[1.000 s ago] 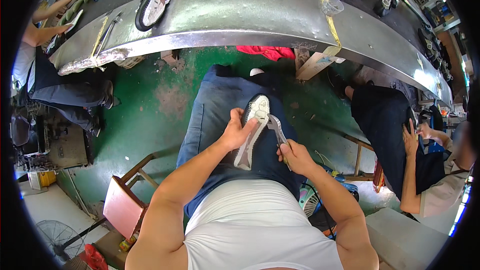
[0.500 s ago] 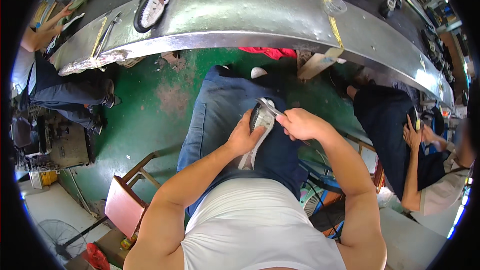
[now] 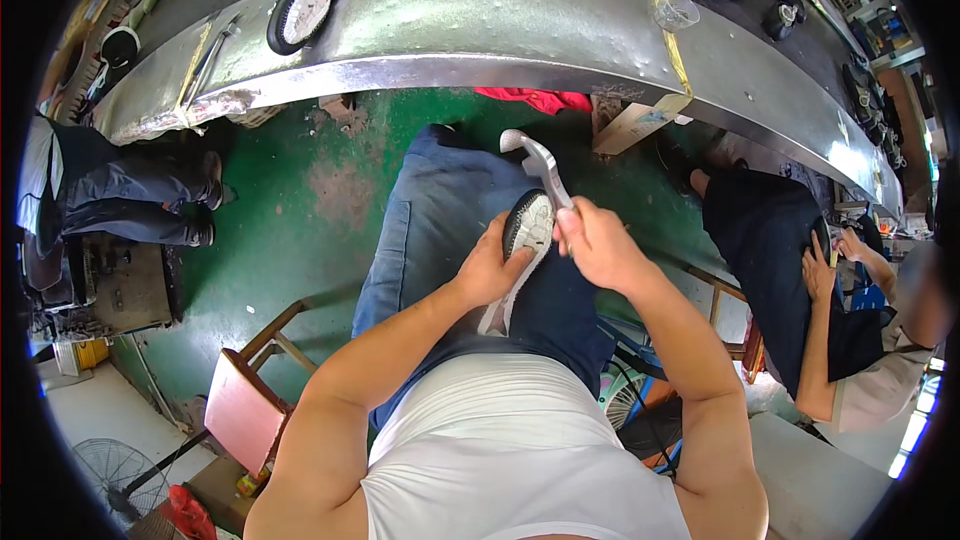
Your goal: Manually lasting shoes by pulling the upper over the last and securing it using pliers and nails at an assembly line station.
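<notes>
My left hand is closed round the side of a shoe that rests on my lap. The shoe has a pale, rough-looking face and a dark ribbed edge, and its toe points away from me. In my right hand is a pair of metal lasting pincers, gripped by the handles. Their curved head stands up beyond the shoe's toe and is apart from it. My right fingers are close to the shoe's right edge.
A metal-edged bench curves across in front, bearing another shoe, a thin tool and a clear cup. Another person sits at the right, and one stands at the left. A pink-seated stool is at my left.
My right hand has swung the pincers up and away from the shoe's toe, their head now farther forward. My left hand still holds the shoe. The person at the left has drawn their arms back.
</notes>
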A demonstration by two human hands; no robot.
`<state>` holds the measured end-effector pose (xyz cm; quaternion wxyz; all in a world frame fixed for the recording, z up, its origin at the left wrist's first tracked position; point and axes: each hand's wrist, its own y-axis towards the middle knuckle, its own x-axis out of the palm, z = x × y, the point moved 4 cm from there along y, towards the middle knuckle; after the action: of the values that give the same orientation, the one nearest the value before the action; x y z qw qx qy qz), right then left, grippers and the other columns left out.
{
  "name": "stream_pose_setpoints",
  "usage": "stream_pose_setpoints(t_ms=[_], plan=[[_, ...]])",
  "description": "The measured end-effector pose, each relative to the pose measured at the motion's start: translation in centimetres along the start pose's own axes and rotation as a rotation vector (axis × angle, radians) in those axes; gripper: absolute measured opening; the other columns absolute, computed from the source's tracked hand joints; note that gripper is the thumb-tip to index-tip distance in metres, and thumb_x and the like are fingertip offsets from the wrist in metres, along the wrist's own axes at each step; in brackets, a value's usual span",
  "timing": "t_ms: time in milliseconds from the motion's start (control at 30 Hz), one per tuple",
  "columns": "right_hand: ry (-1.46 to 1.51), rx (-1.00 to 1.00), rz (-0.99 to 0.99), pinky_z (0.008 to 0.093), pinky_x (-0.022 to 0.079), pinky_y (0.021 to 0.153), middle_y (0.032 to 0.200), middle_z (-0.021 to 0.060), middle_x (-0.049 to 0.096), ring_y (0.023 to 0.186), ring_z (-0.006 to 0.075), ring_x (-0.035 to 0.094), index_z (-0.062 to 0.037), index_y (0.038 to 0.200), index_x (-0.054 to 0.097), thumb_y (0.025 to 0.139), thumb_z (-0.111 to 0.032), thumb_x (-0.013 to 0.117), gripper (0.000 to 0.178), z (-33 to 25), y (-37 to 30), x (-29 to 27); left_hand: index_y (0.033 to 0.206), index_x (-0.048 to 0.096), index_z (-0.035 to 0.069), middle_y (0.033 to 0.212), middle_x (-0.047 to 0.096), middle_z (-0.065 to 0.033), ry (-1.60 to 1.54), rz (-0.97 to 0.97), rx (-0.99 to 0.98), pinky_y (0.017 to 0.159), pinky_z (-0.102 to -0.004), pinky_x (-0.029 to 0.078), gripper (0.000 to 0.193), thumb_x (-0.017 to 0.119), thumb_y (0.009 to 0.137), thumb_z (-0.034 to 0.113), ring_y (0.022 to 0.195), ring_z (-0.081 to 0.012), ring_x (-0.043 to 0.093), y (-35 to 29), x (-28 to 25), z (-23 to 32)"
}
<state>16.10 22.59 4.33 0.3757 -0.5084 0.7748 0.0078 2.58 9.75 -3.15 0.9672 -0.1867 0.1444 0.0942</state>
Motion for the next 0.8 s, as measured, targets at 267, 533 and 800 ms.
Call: stream_pose_setpoints(t_ms=[267,533,800], plan=[[0.25,0.182,-0.119,0.0381,0.053,0.064,0.078,0.0147,0.067,0.067,0.0243,0.068,0.0037,0.089,0.06,0.107,-0.04,0.041,0.051,0.9,-1.6,1.2,0.148,0.029,-0.006,0.132,0.056,-0.0314,0.032,0.023,-0.025,0.108,-0.0411,0.042,0.079,0.069,0.091,0.03,0.127,-0.0414,0.054,-0.4,-0.9,-0.3],[0.834,0.331,-0.002,0.0249,0.044,0.051,0.09,0.0064,0.067,0.071,0.0138,0.067,-0.0023,0.111,0.059,0.107,-0.05,0.037,0.053,8.2,-5.2,8.6,0.139,0.045,-0.007,0.121,0.063,-0.0104,-0.59,-0.04,-0.046,0.101,-0.0322,0.046,0.06,0.071,0.094,0.024,0.111,-0.0153,0.058,0.5,-4.7,0.9],[1.08,0.336,-0.021,0.0323,0.053,0.065,0.089,0.0103,0.068,0.072,0.0202,0.068,0.001,0.109,0.06,0.107,-0.048,0.037,0.054,10.5,-3.5,8.5,0.124,0.057,-0.007,0.107,0.07,-0.0116,-0.046,0.014,0.427,0.085,-0.0298,0.053,0.061,0.079,0.085,0.034,0.093,-0.0141,0.064,9.8,-20.0,26.1]])
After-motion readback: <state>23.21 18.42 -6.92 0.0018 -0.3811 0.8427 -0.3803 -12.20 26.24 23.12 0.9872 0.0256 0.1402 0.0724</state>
